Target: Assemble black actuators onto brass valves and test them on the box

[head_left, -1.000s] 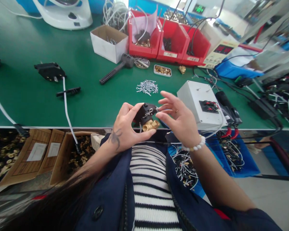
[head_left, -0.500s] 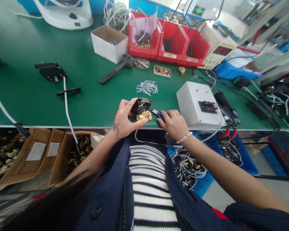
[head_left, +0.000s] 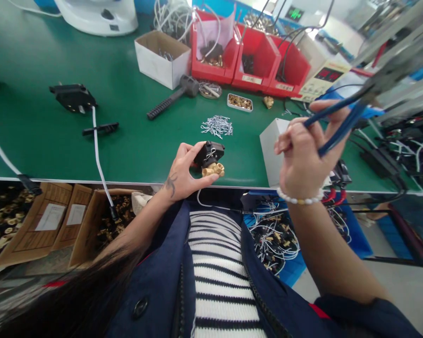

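Note:
My left hand (head_left: 188,171) is closed round a motorized valve (head_left: 211,155), a black box on a brass body, held at the table's front edge. A bent wire clip shows on the black part. Raised well above the grey box (head_left: 273,148) on the right, my right hand (head_left: 310,145) grips blue-handled pliers (head_left: 341,119), whose metal jaws point up and right and look blurred. Beyond the valve lies a pile of silver wire clips (head_left: 217,126) on the green table (head_left: 134,150).
Behind the clips are a rubber mallet (head_left: 172,98), a small tray of brass parts (head_left: 239,102), a white carton (head_left: 162,63) and red bins (head_left: 254,65). A black unit with a white cable (head_left: 74,97) lies left. Boxes of parts stand below the edge.
My right hand has lifted the pliers away from the valve, up and to the right. The left hand keeps hold of the valve in nearly the same place.

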`<state>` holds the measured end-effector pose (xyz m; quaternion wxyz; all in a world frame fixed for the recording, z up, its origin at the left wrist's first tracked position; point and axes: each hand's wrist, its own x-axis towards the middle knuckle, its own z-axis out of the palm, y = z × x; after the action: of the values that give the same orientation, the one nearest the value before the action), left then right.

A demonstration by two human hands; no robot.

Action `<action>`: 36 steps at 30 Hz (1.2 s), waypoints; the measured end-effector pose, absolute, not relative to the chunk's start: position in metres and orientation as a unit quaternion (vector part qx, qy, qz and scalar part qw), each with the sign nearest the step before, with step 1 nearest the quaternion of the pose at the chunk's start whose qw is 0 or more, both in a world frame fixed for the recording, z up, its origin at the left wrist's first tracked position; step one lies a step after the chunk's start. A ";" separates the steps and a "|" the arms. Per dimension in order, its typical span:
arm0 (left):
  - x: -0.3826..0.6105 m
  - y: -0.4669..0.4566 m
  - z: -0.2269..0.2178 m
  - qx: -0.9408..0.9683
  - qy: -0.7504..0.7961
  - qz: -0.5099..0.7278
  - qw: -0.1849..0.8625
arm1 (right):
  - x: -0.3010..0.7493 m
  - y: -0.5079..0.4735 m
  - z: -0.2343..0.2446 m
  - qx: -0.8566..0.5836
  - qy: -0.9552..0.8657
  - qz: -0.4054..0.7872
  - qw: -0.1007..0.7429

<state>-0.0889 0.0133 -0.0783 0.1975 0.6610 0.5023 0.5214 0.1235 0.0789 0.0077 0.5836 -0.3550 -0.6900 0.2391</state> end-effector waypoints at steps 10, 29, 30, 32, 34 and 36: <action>-0.089 0.014 -0.078 0.674 0.485 0.521 0.198 | 0.136 0.089 0.011 -0.384 -0.743 0.139 0.531; -0.090 0.012 -0.076 0.685 0.489 0.507 0.187 | 0.141 0.079 0.006 -0.398 -0.851 0.144 0.313; -0.089 0.012 -0.076 0.687 0.488 0.507 0.184 | 0.141 0.078 0.006 -0.405 -0.811 0.127 0.404; -0.089 0.012 -0.076 0.691 0.488 0.503 0.179 | 0.140 0.076 0.004 -0.407 -0.738 0.109 0.528; -0.089 0.012 -0.075 0.693 0.491 0.498 0.175 | 0.139 0.074 0.000 -0.400 -0.775 0.130 0.472; -0.089 0.011 -0.075 0.695 0.491 0.497 0.173 | 0.142 0.076 -0.001 -0.389 -0.860 0.162 0.287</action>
<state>-0.0891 0.0112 -0.0752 0.1726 0.6947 0.4909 0.4965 0.1415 0.0755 -0.0007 0.2873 -0.3893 -0.8601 0.1616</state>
